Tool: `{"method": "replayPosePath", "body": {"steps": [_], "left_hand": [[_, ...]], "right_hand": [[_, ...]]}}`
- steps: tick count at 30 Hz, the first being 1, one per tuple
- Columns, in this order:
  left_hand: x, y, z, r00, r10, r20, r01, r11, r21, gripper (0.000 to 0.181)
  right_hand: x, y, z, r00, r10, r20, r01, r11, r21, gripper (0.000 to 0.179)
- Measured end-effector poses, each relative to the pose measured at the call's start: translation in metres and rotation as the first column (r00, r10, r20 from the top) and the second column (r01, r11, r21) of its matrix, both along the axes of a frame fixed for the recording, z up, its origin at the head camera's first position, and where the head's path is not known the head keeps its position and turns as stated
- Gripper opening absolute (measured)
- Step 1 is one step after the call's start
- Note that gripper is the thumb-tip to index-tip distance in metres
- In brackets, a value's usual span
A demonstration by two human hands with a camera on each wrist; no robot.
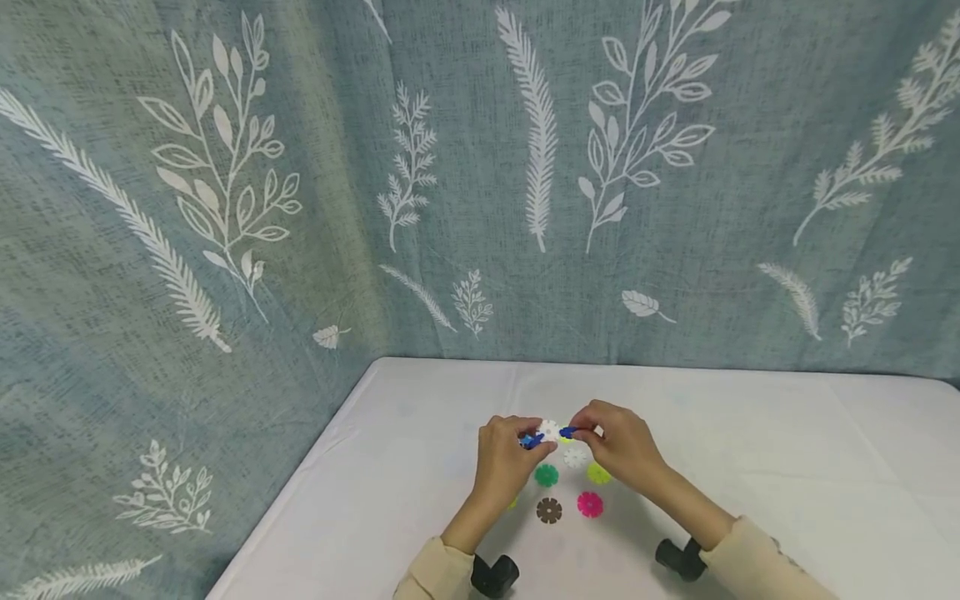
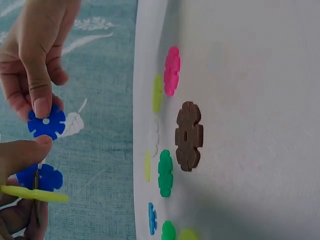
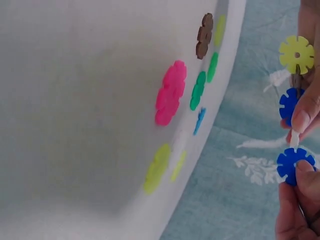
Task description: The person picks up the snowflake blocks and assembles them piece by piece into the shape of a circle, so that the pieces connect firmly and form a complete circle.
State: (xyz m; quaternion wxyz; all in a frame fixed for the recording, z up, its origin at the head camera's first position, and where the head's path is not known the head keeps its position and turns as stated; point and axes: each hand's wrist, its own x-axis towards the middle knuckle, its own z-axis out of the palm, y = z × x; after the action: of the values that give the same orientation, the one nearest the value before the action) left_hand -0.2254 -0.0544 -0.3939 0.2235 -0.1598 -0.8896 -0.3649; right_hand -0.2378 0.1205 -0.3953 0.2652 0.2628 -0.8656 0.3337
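Observation:
Above the table, my left hand (image 1: 504,458) grips a chain of notched plastic snowflake discs. In the right wrist view the chain has a yellow disc (image 3: 289,46), a brown disc (image 3: 296,80) seen edge-on and a blue disc (image 3: 286,107). A white disc (image 1: 550,430) sits at its right end. My right hand (image 1: 622,442) pinches another blue disc (image 3: 286,169) between thumb and fingers. This disc meets the white disc's edge; whether they interlock I cannot tell. The left fingers partly hide the chain.
Loose discs lie on the white table (image 1: 795,467) below the hands: brown (image 1: 542,517), pink (image 1: 590,504), green (image 1: 547,475), white (image 1: 575,457), yellow (image 1: 599,472), light blue (image 2: 152,218) and others. Black cylindrical pieces (image 1: 497,577) show beside the forearms. A patterned curtain (image 1: 480,167) hangs behind.

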Motion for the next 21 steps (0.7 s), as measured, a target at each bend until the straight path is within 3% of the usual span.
{"method": "replayPosePath", "body": {"steps": [3,8,12,17,21], "left_hand": [[0.000,0.000,0.000,1.000,-0.011,0.009,0.011,1.000,0.018,0.030],[-0.001,0.002,0.000,0.998,-0.035,0.045,0.031,0.996,0.083,0.028],[0.000,0.005,0.000,0.999,-0.008,0.041,0.005,0.996,0.088,0.028],[0.002,0.004,-0.001,1.000,0.018,0.022,-0.017,1.000,-0.016,0.028],[0.001,-0.004,-0.001,0.998,0.038,-0.043,-0.043,0.991,-0.125,0.035]], "right_hand": [[0.000,-0.002,-0.001,1.000,0.000,-0.021,0.000,1.000,0.004,0.013],[-0.002,-0.007,-0.006,0.998,0.028,-0.062,-0.032,0.997,-0.071,0.015],[-0.005,-0.010,-0.010,0.996,0.059,-0.069,-0.067,0.990,-0.123,0.016],[-0.007,-0.008,-0.013,0.994,0.113,0.005,-0.112,0.989,-0.095,0.011],[-0.009,-0.007,-0.015,0.983,0.158,0.089,-0.150,0.985,-0.087,0.006]]}}
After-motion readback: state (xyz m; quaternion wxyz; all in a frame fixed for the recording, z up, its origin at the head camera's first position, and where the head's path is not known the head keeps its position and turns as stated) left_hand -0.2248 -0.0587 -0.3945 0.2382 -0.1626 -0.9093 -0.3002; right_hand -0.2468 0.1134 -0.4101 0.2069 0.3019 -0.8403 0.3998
